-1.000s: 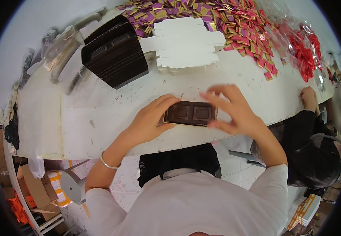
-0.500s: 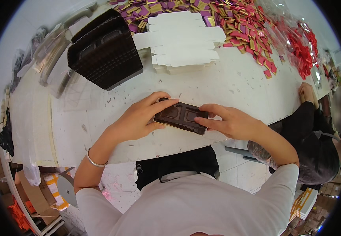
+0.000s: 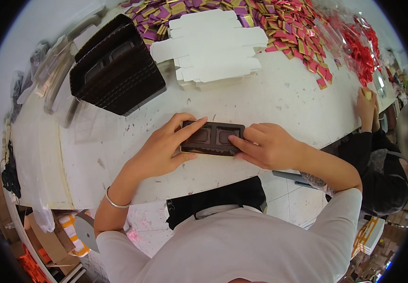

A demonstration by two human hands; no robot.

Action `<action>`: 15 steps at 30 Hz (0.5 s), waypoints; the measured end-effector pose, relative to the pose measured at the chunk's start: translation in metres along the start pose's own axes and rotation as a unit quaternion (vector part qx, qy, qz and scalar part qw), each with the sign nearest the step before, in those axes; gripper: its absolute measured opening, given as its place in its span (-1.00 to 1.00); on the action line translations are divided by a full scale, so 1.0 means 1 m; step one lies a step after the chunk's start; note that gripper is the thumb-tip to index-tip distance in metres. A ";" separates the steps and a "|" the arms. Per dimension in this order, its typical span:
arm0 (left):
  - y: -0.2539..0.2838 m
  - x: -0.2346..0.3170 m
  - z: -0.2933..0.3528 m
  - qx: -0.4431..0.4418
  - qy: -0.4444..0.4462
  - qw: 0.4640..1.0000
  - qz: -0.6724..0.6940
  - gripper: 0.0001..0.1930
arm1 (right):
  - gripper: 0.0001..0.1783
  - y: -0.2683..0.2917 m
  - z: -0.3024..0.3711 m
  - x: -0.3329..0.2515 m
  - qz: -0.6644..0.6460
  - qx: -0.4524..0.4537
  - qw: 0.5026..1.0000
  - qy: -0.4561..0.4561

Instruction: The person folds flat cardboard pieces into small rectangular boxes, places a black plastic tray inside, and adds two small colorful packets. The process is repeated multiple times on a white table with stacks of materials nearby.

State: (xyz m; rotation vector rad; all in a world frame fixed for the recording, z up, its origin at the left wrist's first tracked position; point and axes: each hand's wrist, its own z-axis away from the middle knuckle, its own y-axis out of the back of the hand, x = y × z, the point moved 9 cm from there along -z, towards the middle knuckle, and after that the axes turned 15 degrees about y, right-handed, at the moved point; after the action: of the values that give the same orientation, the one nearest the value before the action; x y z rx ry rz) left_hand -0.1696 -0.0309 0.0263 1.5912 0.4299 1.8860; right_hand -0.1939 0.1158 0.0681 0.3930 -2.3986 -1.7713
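A dark brown plastic tray point(image 3: 213, 137) with two square hollows lies before me near the table's front, a thin pale rim showing along its lower edge. My left hand point(image 3: 168, 141) grips its left end, fingers on the far edge and thumb at the near edge. At the other end my right hand point(image 3: 270, 146) holds it, one fingertip pressing into the right hollow. Beyond my left hand stands a tall nested stack of the same dark trays point(image 3: 119, 70). Straight ahead lies a pile of flat white box blanks point(image 3: 213, 47).
Purple and gold wrapped pieces point(image 3: 166, 12) and red and gold ones point(image 3: 298, 40) spread across the back. Red ribbons in clear plastic point(image 3: 364, 52) lie far right. A co-worker's hands point(image 3: 366, 108) rest at the right edge. Clear plastic covers point(image 3: 62, 61) lie far left.
The tray has turned from tilted to nearly level with the table edge. My right hand's fingers have curled closer onto its right end. The co-worker's hands have moved, now holding something small and yellowish.
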 end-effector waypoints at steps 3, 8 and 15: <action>-0.002 0.000 0.002 -0.006 0.009 1.000 0.011 -0.24 | -0.52 -0.016 0.008 0.009 0.029 -0.014 0.999 -0.035; -0.006 0.008 0.011 0.084 -0.015 0.982 -0.168 -0.30 | -0.41 -0.017 0.010 0.004 0.066 -0.014 0.996 -0.056; -0.017 0.022 0.017 0.203 -0.050 0.918 -0.337 -0.36 | -0.43 -0.027 0.013 0.012 0.033 0.057 0.993 -0.098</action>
State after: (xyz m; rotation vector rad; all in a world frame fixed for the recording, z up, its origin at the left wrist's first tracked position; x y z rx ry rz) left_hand -0.1506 -0.0067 0.0363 1.5032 1.2132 1.2249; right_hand -0.2051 0.1172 0.0378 0.1556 -2.6210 -1.7234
